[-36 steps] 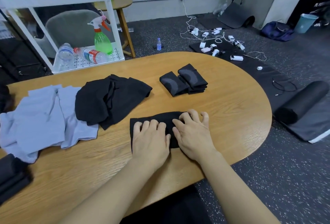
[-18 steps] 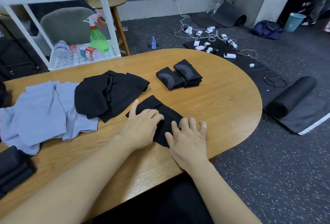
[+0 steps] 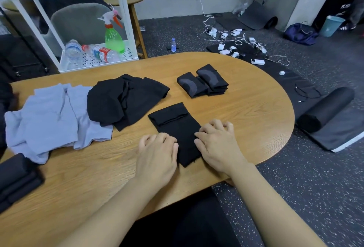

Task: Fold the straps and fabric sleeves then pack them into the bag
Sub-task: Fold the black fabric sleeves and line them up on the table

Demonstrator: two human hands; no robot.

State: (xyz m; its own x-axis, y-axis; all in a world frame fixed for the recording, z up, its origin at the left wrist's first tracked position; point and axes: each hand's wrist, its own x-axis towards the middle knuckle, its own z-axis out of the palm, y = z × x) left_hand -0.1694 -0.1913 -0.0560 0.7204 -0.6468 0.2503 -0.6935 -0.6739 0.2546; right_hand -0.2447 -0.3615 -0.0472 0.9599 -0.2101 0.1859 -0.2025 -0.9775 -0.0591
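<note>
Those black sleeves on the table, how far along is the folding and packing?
Done: two folded sleeves lie side by side at the far edge. In hand: the left hand and right hand flank a black sleeve, its far end turned over. Left: the black pile, the lilac fabric, and all packing.

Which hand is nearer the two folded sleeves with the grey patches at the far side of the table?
Right. The right hand sits on the near right edge of the black sleeve, below the folded sleeves. The left hand lies further left and nearer the person.
</note>
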